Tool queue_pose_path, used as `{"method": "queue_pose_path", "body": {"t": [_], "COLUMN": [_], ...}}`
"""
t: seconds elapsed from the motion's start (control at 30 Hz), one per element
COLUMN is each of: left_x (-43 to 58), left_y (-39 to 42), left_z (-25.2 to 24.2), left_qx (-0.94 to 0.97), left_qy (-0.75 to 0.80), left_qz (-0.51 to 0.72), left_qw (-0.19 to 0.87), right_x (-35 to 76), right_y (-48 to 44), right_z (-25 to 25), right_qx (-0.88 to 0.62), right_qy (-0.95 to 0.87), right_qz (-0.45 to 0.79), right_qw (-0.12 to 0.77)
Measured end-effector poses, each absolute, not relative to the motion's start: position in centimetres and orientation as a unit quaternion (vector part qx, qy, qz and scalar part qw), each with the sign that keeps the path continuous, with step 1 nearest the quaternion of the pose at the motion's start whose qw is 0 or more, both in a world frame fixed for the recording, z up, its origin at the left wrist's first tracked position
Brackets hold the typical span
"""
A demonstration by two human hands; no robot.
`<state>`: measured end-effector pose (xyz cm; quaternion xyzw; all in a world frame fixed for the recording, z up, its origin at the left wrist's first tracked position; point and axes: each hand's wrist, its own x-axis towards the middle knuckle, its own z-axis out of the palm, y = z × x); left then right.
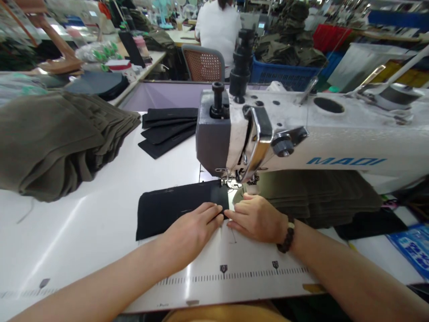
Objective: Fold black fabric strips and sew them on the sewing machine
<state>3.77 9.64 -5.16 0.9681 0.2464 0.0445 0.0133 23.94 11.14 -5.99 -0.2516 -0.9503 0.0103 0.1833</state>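
A folded black fabric piece (177, 208) lies on the white sewing table, its upper right corner by the presser foot (231, 182) of the sewing machine (315, 134). My left hand (199, 230) rests on the right end of this piece, fingers together and pressed at its lower right edge. My right hand (256, 217), with a dark bead bracelet on the wrist, meets it from the right. Its fingers are curled, and the fingertips pinch at the fabric's right edge. The fingertips of both hands almost touch. A loose thread (233, 235) hangs below them.
Several black fabric pieces (167, 127) lie fanned out behind. An olive fabric stack (63, 138) covers the left side; another olive stack (321, 197) sits under the machine arm. Beyond are a chair (204, 62), a person in white (218, 31) and a blue crate (281, 74).
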Motion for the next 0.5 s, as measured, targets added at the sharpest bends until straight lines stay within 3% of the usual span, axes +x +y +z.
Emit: {"method": "queue_pose_path", "body": {"t": [0.23,0.5], "left_x": [3.3,3.4], "left_y": [9.7,10.8], "left_z": [-5.9,-5.4], "left_qx": [0.968,0.968], "left_qy": [0.240,0.239], "left_qz": [0.063,0.067], "left_qw": [-0.022,-0.033], "right_x": [23.8,23.5], "right_y": [10.7,10.8], "right_z": [-5.9,-5.9], "right_qx": [-0.223,-0.296], "right_qy": [-0.959,-0.942], "right_qz": [-0.004,-0.006], "right_qw": [0.173,0.158]}}
